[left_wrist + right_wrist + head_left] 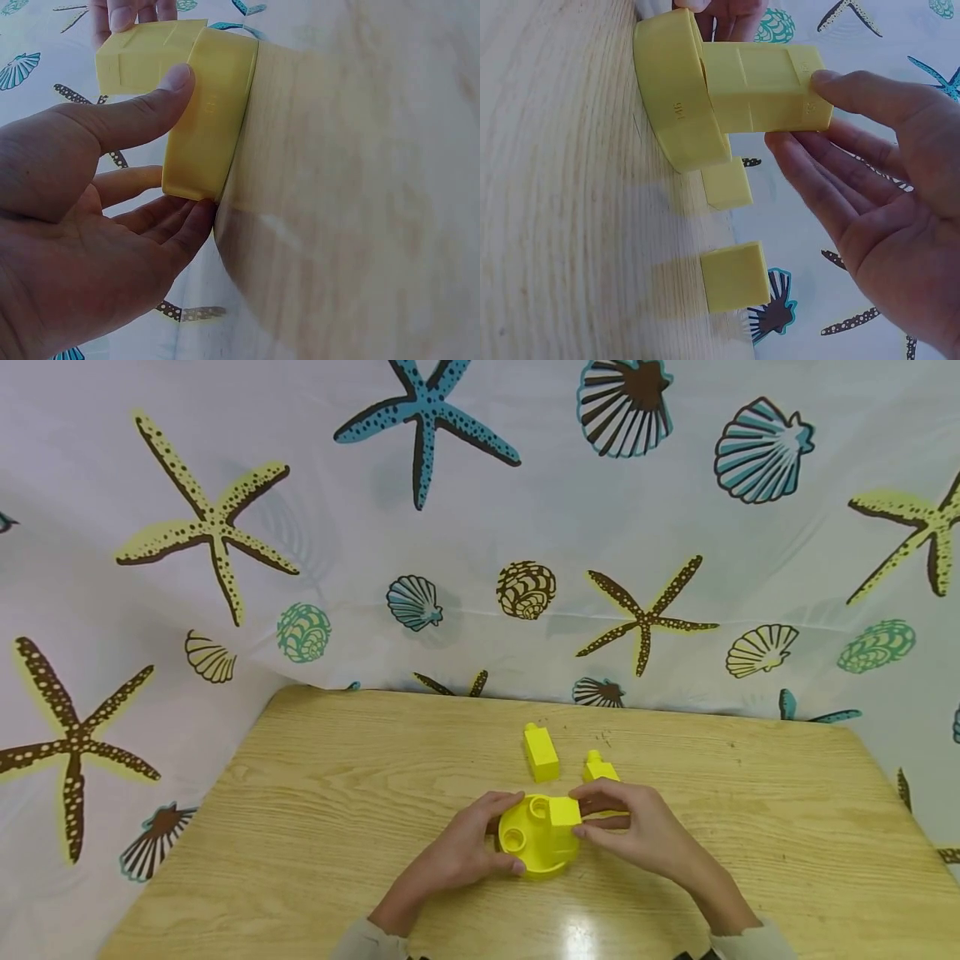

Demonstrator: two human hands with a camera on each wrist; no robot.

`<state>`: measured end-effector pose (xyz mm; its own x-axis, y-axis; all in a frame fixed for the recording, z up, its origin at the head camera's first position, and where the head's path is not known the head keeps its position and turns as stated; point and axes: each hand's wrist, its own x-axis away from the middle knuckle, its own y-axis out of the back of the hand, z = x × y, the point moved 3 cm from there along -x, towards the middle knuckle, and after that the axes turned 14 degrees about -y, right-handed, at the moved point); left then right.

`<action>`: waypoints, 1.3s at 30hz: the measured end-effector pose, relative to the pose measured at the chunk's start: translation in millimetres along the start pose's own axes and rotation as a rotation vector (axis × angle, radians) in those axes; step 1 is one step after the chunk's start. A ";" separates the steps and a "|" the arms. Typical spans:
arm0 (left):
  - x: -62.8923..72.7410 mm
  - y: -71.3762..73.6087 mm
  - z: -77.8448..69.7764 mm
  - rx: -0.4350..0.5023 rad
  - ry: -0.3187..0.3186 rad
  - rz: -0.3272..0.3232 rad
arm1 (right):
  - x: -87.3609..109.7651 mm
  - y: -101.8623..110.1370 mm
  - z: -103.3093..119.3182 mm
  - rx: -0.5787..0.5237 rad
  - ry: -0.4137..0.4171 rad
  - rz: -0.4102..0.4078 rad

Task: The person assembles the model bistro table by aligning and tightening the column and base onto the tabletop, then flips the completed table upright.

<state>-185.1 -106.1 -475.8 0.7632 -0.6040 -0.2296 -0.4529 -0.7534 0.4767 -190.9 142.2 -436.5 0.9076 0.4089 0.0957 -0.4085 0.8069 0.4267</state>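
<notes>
A round yellow base (534,855) with a raised rim lies flat on the table, and two round sockets (513,839) show on its left part. My left hand (461,853) grips its rim, thumb at the near side and fingers round the far side. Upright on the right part of the base stands a square yellow block (769,86), its lower end down inside the rim. With thumb and fingertips my right hand (641,828) pinches the block near its top. The block's underside is hidden within the base.
Behind the base lies a loose yellow block (542,753) with a round peg on its far end. A second pegged yellow block (600,768) is beyond my right fingers, partly covered by them. A shell-print cloth (480,643) hangs behind the wooden table (337,777).
</notes>
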 end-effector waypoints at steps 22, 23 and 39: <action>-0.4 -0.2 0.6 -0.002 0.003 0.000 | 13.8 -0.1 -8.7 -0.010 0.074 0.018; -0.3 0.0 0.3 0.004 0.003 -0.001 | 14.2 0.1 -9.0 -0.018 0.077 0.017; -0.6 -0.7 0.8 0.011 0.001 -0.009 | 18.1 -9.8 -5.9 0.062 0.176 0.015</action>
<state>-185.5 -105.5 -476.6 0.7681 -0.5966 -0.2328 -0.4507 -0.7619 0.4652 -171.1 144.2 -444.2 0.8681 0.4935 -0.0541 -0.4103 0.7746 0.4813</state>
